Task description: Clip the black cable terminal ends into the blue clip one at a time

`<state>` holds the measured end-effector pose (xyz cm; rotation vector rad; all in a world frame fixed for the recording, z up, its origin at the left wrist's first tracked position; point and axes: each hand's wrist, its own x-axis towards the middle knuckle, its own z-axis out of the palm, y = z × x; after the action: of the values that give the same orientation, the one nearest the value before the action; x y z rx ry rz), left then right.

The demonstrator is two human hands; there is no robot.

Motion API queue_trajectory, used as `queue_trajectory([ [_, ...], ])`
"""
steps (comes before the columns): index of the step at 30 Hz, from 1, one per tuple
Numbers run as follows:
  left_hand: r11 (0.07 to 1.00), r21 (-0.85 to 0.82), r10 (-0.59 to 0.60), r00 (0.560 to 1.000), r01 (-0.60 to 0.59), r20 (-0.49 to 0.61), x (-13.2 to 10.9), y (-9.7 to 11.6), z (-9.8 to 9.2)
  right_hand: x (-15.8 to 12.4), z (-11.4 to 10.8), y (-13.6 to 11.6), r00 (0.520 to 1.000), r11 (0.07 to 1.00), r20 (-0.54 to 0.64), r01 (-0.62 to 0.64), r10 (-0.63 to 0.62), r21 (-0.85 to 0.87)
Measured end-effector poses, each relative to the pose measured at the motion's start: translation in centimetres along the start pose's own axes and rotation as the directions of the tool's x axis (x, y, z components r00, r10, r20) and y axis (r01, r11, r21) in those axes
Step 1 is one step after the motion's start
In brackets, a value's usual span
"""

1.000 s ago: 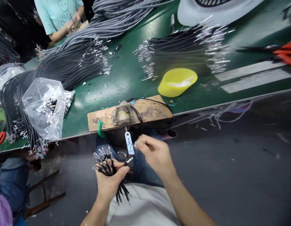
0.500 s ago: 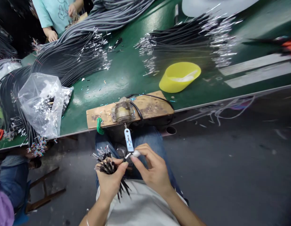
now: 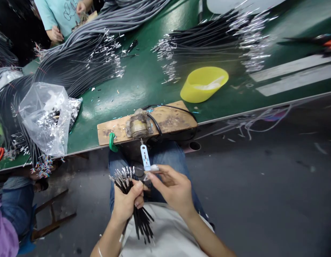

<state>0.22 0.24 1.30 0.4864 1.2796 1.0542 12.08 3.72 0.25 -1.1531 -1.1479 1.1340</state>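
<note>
My left hand (image 3: 128, 201) is wrapped round a bundle of short black cables (image 3: 142, 223). Their bare silvery ends stick up above the fist, and the black lengths hang below it. Just right of the bundle, my right hand (image 3: 172, 189) is closed in a pinch. A small whitish, shiny bit shows at its fingertips, too small to name, beside a white patch on or by the index finger. Right above these fingertips hangs a light-blue slotted plastic piece (image 3: 145, 157), fixed to the shaft of a small grimy motor (image 3: 139, 126).
The motor sits on a wooden board (image 3: 173, 119) at the edge of the green table (image 3: 119, 103). A yellow container (image 3: 194, 91), black cables (image 3: 205, 39), a plastic bag of scraps (image 3: 44, 121) and long grey cables (image 3: 122, 21) lie beyond. A co-worker's hand (image 3: 57, 34) is at the far side.
My left hand has turned the bundle more upright, and more of the cables shows below the fist. My right fingertips have moved slightly up and apart from the left thumb.
</note>
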Motion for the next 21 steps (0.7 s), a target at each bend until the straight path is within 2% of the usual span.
queue_trajectory([
  [2, 1.0, -0.006, -0.007, 1.0, 0.008, 0.006, 0.0, 0.0, 0.1, 0.3, -0.1, -0.2, 1.0, 1.0, 0.026, 0.01, -0.01, 0.014],
  [5, 1.0, 0.002, -0.001, 1.0, 0.001, 0.008, 0.1, 0.0, 0.0, 0.6, -0.3, -0.7, 0.982, 0.994, 0.157, 0.11, -0.105, -0.02],
  [7, 1.0, 0.018, 0.004, 1.0, -0.004, 0.02, 0.2, 0.0, -0.1, 0.6, -0.5, -0.8, 0.972, 0.995, 0.215, 0.1, -0.098, -0.002],
  [9, 0.999, 0.041, 0.015, 0.999, -0.017, 0.036, 0.2, 0.0, -0.3, 0.6, -0.5, -0.5, 0.952, 0.989, 0.307, -0.063, 0.02, 0.132],
  [11, 0.997, 0.069, 0.041, 0.998, -0.043, 0.037, 0.3, 0.1, -0.3, 0.9, -0.4, -0.1, 0.88, 0.907, 0.445, -0.314, 0.167, 0.281],
  [13, 0.992, 0.099, 0.078, 0.997, -0.079, 0.015, 0.4, 0.3, -0.4, 1.5, -0.2, 0.3, 0.808, 0.8, 0.515, -0.497, 0.286, 0.336],
  [15, 0.984, 0.131, 0.121, 0.993, -0.118, -0.017, 0.5, 0.5, -0.4, 2.4, 0.2, 0.6, 0.78, 0.753, 0.497, -0.573, 0.38, 0.324],
  [16, 0.979, 0.147, 0.147, 0.989, -0.14, -0.034, 0.5, 0.7, -0.4, 2.9, 0.4, 0.6, 0.785, 0.75, 0.459, -0.581, 0.415, 0.316],
  [18, 0.966, 0.177, 0.203, 0.977, -0.189, -0.069, 0.4, 0.9, -0.6, 4.1, 0.8, 0.3, 0.825, 0.763, 0.346, -0.554, 0.448, 0.334],
  [21, 0.945, 0.211, 0.277, 0.955, -0.25, -0.108, 0.2, 1.2, -0.9, 5.7, 1.4, -0.7, 0.888, 0.811, 0.227, -0.459, 0.4, 0.363],
])
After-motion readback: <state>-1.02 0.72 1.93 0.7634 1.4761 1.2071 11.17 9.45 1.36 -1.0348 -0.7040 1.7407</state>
